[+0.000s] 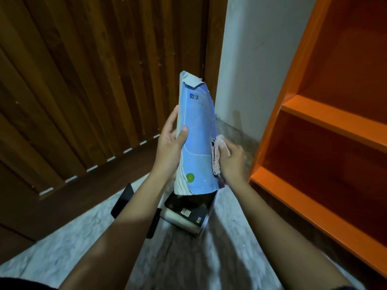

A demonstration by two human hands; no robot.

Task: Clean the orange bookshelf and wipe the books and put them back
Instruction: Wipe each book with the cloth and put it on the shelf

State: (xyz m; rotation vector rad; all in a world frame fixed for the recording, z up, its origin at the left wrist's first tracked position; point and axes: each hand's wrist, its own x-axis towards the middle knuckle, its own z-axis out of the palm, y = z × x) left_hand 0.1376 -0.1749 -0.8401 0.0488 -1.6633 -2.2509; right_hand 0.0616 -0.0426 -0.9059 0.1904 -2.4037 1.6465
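Observation:
A worn light-blue book with a torn top corner stands upright in the middle of the view. My left hand grips its left edge, thumb across the cover. My right hand holds a pale pink cloth against the book's right edge. The orange bookshelf stands at the right, and its visible shelves hold no books. Below the blue book, a stack of books with a black cover on top lies on the floor.
A dark wooden slatted door fills the left side. A white wall strip runs between door and bookshelf. A flat black object lies on the marble-patterned floor by the stack, partly hidden by my left forearm.

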